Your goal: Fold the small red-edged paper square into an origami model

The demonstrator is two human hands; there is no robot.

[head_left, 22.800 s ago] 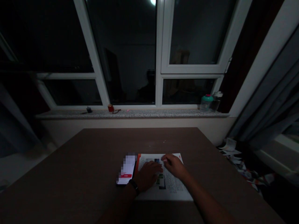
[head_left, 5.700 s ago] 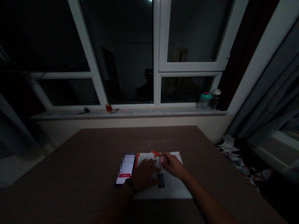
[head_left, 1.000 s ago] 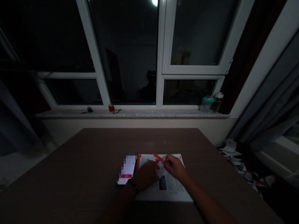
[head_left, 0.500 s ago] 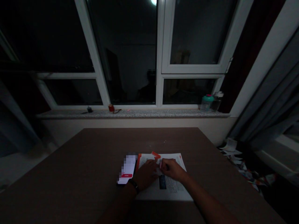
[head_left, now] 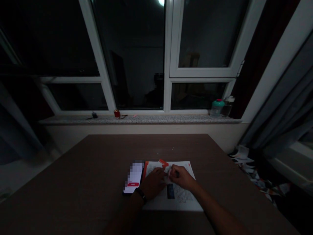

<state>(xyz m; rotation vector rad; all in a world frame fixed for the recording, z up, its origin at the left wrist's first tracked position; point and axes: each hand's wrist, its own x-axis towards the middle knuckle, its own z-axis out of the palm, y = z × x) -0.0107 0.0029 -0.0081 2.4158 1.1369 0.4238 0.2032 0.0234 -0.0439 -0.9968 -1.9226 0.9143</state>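
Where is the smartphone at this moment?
In the head view, the smartphone lies on the table, just left of the printed page and the left hand.

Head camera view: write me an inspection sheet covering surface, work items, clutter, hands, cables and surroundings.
Surface: dark brown wood-look table with a few tiny pale specks past the page.
Work items: white printed page with an orange left edge; flat orange piece over its far edge.
Clutter: black-edged smartphone with lit screen, left of the page; loose papers off the table's right side.
Hands: left hand on the page, fingers extended; right hand closed on a small pale pink object, too dim to identify.
Cables: nothing seen.
Surroundings: white-framed window, speckled stone sill, turquoise-lidded clear bottle, grey curtain.
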